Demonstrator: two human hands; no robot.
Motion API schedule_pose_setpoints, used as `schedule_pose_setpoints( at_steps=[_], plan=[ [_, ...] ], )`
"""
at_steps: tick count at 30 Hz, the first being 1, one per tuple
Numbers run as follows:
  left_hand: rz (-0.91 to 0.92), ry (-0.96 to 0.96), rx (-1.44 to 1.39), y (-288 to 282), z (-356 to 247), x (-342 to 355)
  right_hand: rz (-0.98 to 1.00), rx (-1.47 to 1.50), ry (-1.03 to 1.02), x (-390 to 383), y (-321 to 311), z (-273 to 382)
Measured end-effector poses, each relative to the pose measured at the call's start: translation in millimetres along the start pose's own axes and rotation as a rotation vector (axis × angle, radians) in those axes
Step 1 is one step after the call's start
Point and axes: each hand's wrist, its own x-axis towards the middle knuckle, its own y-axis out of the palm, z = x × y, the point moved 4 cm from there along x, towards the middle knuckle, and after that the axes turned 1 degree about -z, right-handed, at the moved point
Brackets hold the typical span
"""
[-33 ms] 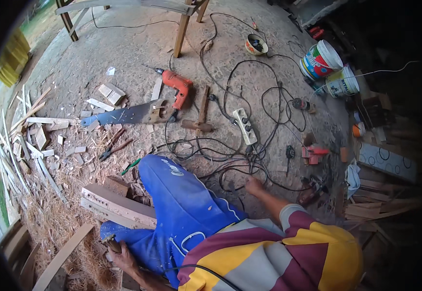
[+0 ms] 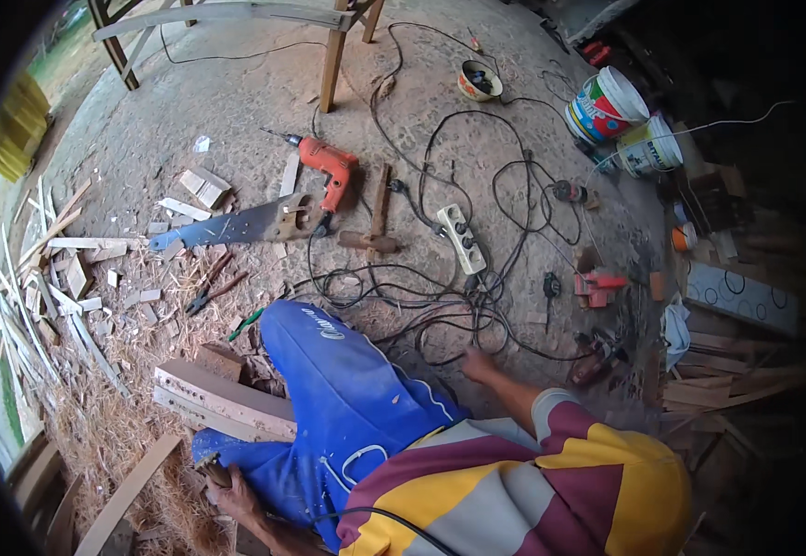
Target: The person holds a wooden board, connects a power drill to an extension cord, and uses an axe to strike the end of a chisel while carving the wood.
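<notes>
My left hand is closed around a small brown tool with a metal end, beside my bent leg in blue trousers. What kind of tool it is, I cannot make out. To the right of my knee, my right hand reaches down to the floor among tangled black cables. Its fingers look curled, and whatever they hold is hidden. Left of my knee lie curved wooden pieces with small holes along one face. A white power strip lies ahead of my right hand.
Ahead lie an orange drill, a handsaw, a wooden mallet and pliers. Wood scraps and shavings cover the left. Paint buckets, a red power tool and stacked boards are at right.
The whole view has shifted slightly, so floor things sit a little farther left. Both hands stay in nearly the same places.
</notes>
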Motion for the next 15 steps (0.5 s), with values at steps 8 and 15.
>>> schedule_pose_setpoints(
  at_steps=[8, 15],
  plan=[
    [0.026, 0.084, 0.22, 1.5, -19.0, 13.5, 0.217, 0.032, 0.032, -49.6, 105.8, 30.9],
    [0.162, 0.205, 0.294, 22.5, 2.9, 53.0, 0.269, 0.277, 0.139, -76.8, 84.5, 19.8]
  ],
)
